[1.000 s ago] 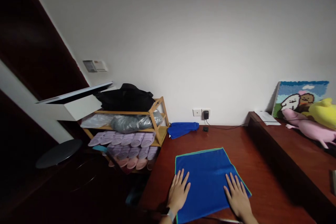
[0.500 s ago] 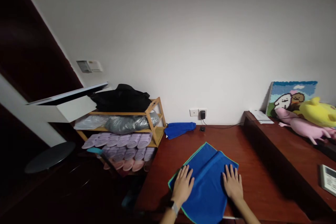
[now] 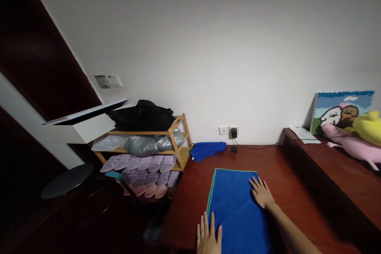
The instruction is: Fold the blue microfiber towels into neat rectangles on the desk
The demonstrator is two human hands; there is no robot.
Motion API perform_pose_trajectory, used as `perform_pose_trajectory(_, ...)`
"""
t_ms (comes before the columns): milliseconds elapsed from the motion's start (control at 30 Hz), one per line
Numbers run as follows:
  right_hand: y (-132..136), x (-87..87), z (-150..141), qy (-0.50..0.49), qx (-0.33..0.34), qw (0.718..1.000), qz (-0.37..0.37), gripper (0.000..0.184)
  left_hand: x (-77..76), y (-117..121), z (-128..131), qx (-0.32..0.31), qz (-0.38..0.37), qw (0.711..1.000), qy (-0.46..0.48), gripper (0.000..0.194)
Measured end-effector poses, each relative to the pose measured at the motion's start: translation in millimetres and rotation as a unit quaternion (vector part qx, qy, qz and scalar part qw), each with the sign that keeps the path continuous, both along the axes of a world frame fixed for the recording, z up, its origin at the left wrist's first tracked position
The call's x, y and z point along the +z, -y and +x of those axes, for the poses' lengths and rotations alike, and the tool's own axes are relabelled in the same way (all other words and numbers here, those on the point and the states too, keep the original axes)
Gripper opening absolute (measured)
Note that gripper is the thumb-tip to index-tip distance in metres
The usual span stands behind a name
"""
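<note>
A blue cloth (image 3: 238, 206) with green edging lies on the reddish-brown desk, its far edge roughly parallel to the wall. Its near end runs out of the bottom of the view. My left hand (image 3: 208, 235) rests flat on the cloth's left edge near the front, fingers apart. Farther back, my right hand (image 3: 262, 193) lies spread at the cloth's upper right corner. Neither hand grasps anything. Against the wall, a second blue cloth (image 3: 208, 150) lies bunched up.
A wooden rack (image 3: 178, 143) on the left bears a black bag (image 3: 143, 116), a white box (image 3: 92, 127) and slippers (image 3: 149, 163). A plugged-in adapter (image 3: 233, 132) trails a cable. On the raised right ledge sit papers (image 3: 303, 134), a picture (image 3: 342, 107) and plush toys (image 3: 351, 141).
The cloth has turned from a slanted lie to a straight one, and its crease is gone. My left hand has moved nearer to me, my right hand slightly farther away.
</note>
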State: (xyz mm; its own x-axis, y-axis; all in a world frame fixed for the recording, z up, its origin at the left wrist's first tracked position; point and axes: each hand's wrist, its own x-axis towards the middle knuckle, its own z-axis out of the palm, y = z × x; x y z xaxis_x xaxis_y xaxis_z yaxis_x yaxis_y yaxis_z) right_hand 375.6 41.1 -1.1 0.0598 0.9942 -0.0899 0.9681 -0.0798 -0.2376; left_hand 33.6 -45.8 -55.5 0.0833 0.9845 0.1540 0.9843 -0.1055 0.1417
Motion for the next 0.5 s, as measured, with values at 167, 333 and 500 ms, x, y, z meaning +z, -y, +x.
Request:
perform_pose_trajectory(167,-7,-8.8,-16,0.011,-0.095,0.995,0.014,0.066,26.0,-20,5,-0.087,0.04,0.995,0.028,0.056)
perform_pose_trajectory(333,-8,-18.9,-12,0.016,-0.099,0.995,-0.005,0.067,58.6,-57,31,-0.183,-0.01,0.983,0.032,0.054)
perform_pose_trajectory(500,-22,-19.0,-8,0.01,-0.119,0.993,-0.014,0.07,45.3,-64,34,-0.188,-0.01,0.982,0.019,0.056)
